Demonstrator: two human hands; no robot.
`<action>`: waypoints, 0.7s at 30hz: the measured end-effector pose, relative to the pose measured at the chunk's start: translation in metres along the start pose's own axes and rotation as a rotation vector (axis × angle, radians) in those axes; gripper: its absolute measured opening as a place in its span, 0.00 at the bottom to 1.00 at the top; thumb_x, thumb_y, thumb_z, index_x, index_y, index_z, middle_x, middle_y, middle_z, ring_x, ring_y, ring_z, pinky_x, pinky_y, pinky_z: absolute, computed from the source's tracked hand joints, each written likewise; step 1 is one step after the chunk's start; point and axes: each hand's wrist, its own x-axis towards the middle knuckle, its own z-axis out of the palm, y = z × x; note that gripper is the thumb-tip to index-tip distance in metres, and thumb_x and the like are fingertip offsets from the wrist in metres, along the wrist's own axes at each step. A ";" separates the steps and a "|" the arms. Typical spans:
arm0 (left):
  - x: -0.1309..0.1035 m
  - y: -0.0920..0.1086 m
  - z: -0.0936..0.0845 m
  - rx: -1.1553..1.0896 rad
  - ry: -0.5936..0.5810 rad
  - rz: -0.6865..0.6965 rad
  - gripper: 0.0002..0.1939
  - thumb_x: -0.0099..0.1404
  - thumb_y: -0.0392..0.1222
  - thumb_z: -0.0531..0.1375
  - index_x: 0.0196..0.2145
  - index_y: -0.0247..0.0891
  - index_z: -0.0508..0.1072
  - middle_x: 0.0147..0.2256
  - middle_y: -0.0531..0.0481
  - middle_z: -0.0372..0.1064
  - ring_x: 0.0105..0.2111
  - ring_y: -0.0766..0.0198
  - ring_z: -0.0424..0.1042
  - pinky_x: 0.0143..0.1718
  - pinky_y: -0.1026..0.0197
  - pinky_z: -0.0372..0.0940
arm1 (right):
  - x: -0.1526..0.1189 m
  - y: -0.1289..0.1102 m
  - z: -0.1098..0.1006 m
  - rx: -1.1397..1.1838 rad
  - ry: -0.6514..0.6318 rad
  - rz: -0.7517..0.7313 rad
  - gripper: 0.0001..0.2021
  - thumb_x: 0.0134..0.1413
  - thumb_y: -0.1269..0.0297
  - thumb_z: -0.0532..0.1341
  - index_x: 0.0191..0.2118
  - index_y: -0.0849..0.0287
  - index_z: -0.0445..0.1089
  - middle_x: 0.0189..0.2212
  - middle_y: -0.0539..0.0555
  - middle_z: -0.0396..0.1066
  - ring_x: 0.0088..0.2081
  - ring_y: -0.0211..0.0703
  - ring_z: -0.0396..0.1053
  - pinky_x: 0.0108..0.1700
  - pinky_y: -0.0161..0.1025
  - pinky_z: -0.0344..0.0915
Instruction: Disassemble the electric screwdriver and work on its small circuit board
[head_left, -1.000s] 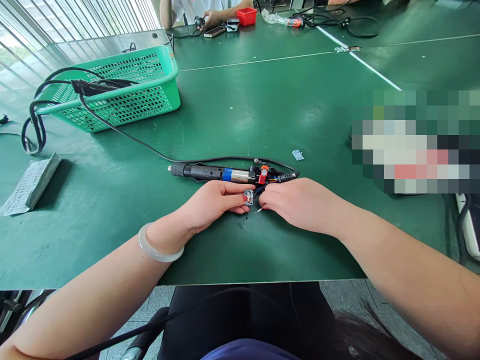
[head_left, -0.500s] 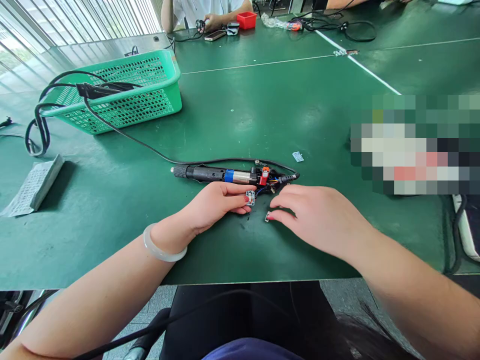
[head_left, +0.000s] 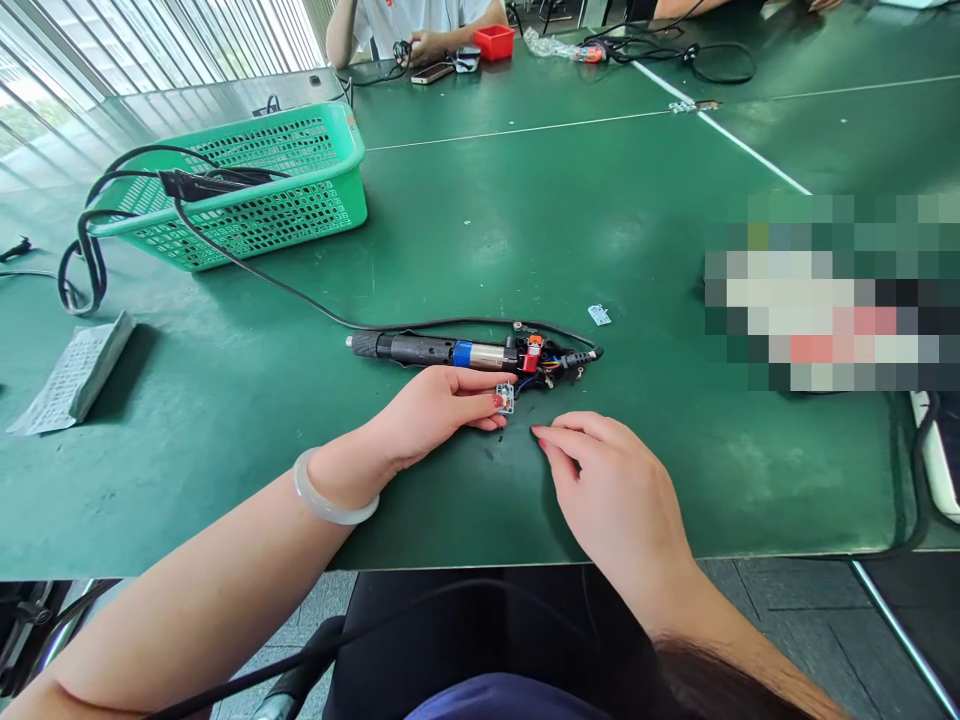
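Note:
My left hand (head_left: 431,410) pinches a small pale circuit board (head_left: 508,398) between thumb and fingers, just in front of an opened slim hand tool (head_left: 416,348). The tool lies sideways, with its black barrel, silver motor with a blue band, red part (head_left: 533,352) and thin coloured wires exposed. Thin blue wires run near the board. To the right, low over the table, my right hand (head_left: 619,480) is closed with thumb and fingertips together; whatever is between them is too small or hidden to make out. Another small pale piece (head_left: 599,315) lies beyond the tool.
A green perforated basket (head_left: 356,190) with a black cable (head_left: 289,290) running to the tool stands at the back left. A wrapped paper-covered block (head_left: 86,365) lies left. Across the table (head_left: 480,240) sits a person near a red tray (head_left: 494,43). Blurred items occupy the right.
My right hand has drawn toward me and turned, its fingers closing together; the small pale part at its thumb no longer shows. My left hand still holds the circuit board.

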 end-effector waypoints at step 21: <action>-0.004 0.008 0.007 -0.042 0.006 -0.060 0.10 0.59 0.29 0.65 0.40 0.32 0.75 0.28 0.51 0.75 0.30 0.68 0.77 0.35 0.65 0.71 | -0.008 0.021 -0.015 0.020 0.131 -0.065 0.05 0.50 0.70 0.68 0.36 0.61 0.77 0.33 0.51 0.77 0.34 0.40 0.72 0.38 0.37 0.67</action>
